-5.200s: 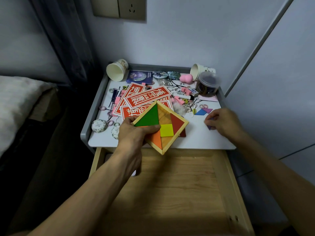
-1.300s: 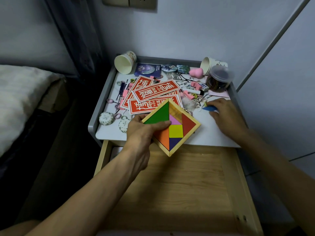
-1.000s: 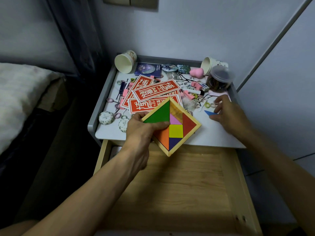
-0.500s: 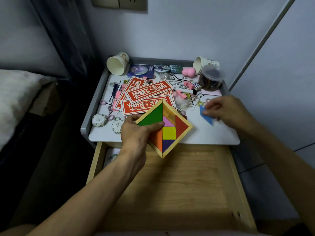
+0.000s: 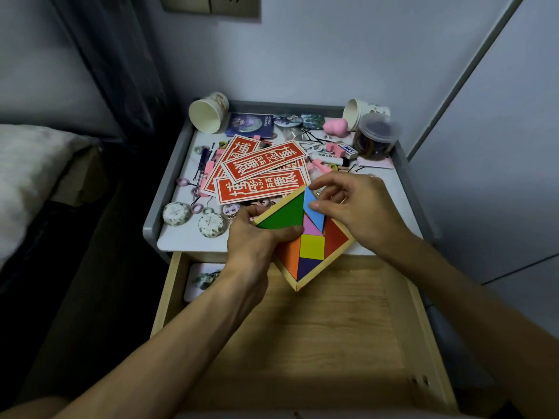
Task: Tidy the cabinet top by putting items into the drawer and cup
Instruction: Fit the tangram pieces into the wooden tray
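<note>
My left hand (image 5: 257,240) grips a wooden tangram tray (image 5: 311,246) by its left corner, held tilted over the front edge of the cabinet top (image 5: 187,240). Green, pink, yellow, orange, red and purple pieces sit in it. My right hand (image 5: 357,207) pinches a blue tangram piece (image 5: 314,208) and holds it at the tray's upper gap. The wooden drawer (image 5: 317,334) stands pulled out below. Two paper cups lie on their sides at the back, one left (image 5: 207,114) and one right (image 5: 361,111).
Red paper strips (image 5: 263,170), round tins (image 5: 177,213), badges, hair ties, pink clips, a pink sponge (image 5: 334,127) and a lidded plastic jar (image 5: 375,137) clutter the top. A card (image 5: 202,281) lies in the drawer's left rear corner. A bed is at left, a wall at right.
My right hand picked the blue piece off the cabinet top and carried it left to the tray. Earlier, pink and purple pieces went into the tray. My left hand kept its grip.
</note>
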